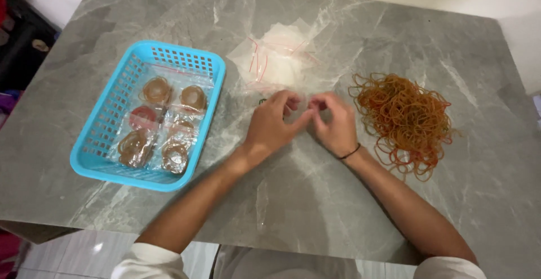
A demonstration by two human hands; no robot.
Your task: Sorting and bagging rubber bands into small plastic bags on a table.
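Blue plastic basket point(112, 101), L of the hands, holds approx. six small clear bags, each w/ a coil of rubber bands inside; most coils tan, one reddish. Basket sits well apart from the hands on a grey marbled table point(293, 200).

Centre: left hand point(272, 122) and right hand point(335, 122) meet fingertip to fingertip, pinched together on what looks like a thin clear bag point(307, 105). The bag is nearly invisible against the stone, so whether a band is already in the pinch cannot be told. Right wrist carries a dark bracelet.

Just beyond the hands lies a loose stack of empty clear bags point(282, 59), w/ red seal strips, crumpled and overlapping, touching or nearly touching the fingertips.

R of the hands, just beside the right hand: tangled heap of orange-tan bands point(406, 115), spread flat, loops straying at its near edge.

Judged step: one bag is being opened or handled at its mouth, i.e. mid-cycle in bagging bands; filled bags in the basket suggest several cycles done, w/ a large heap left. Next move would likely call for keeping the mouth spread w/ one hand while the other reaches R to the heap, pulling a bunch free w/o dragging the tangle.
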